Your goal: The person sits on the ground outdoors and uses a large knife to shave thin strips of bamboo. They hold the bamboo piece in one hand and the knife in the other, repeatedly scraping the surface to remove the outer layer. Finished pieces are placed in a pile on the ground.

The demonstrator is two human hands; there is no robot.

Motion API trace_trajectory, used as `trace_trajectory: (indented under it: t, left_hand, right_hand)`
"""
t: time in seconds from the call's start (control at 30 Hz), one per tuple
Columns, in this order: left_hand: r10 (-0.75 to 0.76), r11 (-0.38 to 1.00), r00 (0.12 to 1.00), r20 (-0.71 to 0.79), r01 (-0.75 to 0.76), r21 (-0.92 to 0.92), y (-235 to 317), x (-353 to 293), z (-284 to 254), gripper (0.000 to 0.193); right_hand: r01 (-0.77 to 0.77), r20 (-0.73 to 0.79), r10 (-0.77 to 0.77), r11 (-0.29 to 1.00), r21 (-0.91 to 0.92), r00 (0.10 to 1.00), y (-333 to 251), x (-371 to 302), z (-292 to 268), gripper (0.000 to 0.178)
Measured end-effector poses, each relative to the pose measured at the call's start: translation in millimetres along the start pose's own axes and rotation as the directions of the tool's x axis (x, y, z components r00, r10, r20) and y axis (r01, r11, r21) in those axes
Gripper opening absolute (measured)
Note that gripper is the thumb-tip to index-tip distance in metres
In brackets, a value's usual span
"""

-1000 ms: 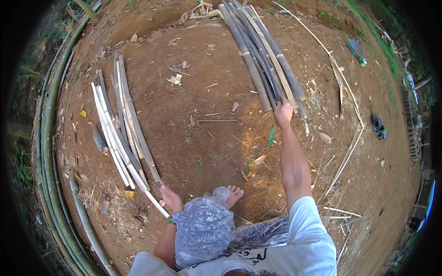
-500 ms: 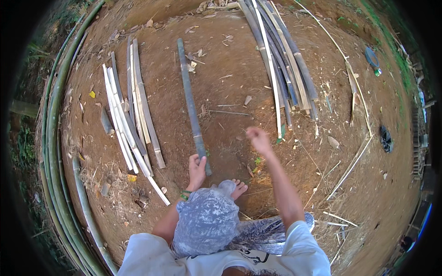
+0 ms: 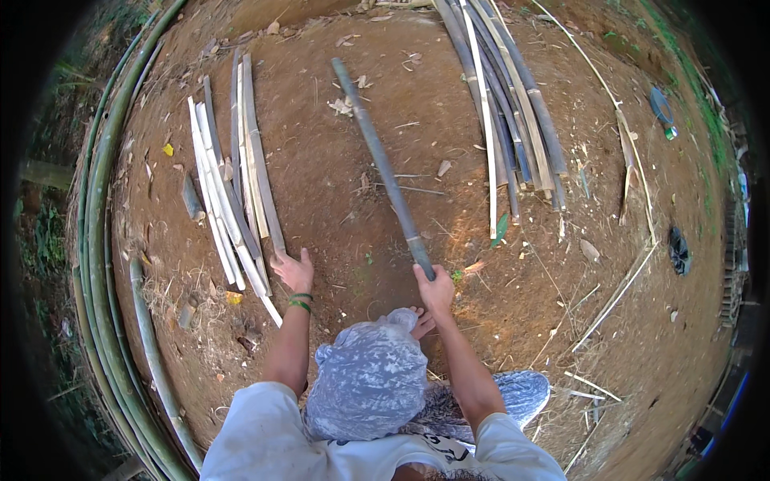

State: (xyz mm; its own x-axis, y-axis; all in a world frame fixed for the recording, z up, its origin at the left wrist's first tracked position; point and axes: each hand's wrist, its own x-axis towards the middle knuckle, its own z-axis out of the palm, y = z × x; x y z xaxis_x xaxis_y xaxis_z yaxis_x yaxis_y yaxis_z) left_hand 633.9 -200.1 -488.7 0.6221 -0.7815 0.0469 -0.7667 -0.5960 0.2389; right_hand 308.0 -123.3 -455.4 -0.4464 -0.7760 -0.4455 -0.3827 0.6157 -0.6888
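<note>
My right hand is closed around the near end of a long dark bamboo piece, which slants away to the far left over the bare soil. My left hand, with a green band at the wrist, is stretched toward the near end of a dark split bamboo strip in the left-hand group. Its thumb stands apart from the fingers, and the fingertips are at or just beside that strip's end. Pale split strips lie alongside, their lighter faces up.
A larger bundle of bamboo strips lies at the far right. Long green poles run down the left side. A short bamboo offcut, a dark plastic bag and a blue object lie on the ground. My bent knee is in front.
The dark bamboo piece passed from my left hand to my right, its near end shifting right. My left hand moved left to the strips. My right hand came down onto the piece.
</note>
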Motion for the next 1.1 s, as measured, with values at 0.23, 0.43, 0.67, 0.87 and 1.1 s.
trace_trajectory:
  t: [0.23, 0.43, 0.67, 0.87, 1.1]
  left_hand:
    - [0.036, 0.997, 0.978, 0.204, -0.021, -0.076, -23.1, 37.9, 3.5, 0.064]
    - [0.054, 0.543, 0.914, 0.402, 0.311, -0.78, 10.6, 4.8, 15.6, 0.022]
    - [0.023, 0.433, 0.779, 0.626, 0.557, -0.709, 29.5, -50.8, -10.7, 0.036]
    - [-0.044, 0.481, 0.798, 0.601, 0.544, -0.687, 3.1, -85.1, -12.3, 0.042]
    - [-0.098, 0.531, 0.801, 0.591, 0.544, -0.65, -16.6, -99.3, -24.4, 0.051]
  right_hand:
    - [0.056, -0.079, -0.042, 0.98, 0.189, 0.996, 34.5, -9.8, -8.7, 0.049]
    - [-0.018, 0.08, -0.001, 0.972, 0.236, 0.997, 27.2, -13.9, -17.7, 0.046]
    - [0.085, -0.134, -0.058, 0.974, 0.209, 0.989, 15.4, -21.2, -31.1, 0.035]
    - [0.237, -0.521, -0.261, 0.965, -0.114, 0.813, 9.5, 49.6, -73.5, 0.034]
    - [0.225, -0.611, -0.34, 0.939, -0.259, 0.715, -20.1, 164.0, -131.0, 0.035]
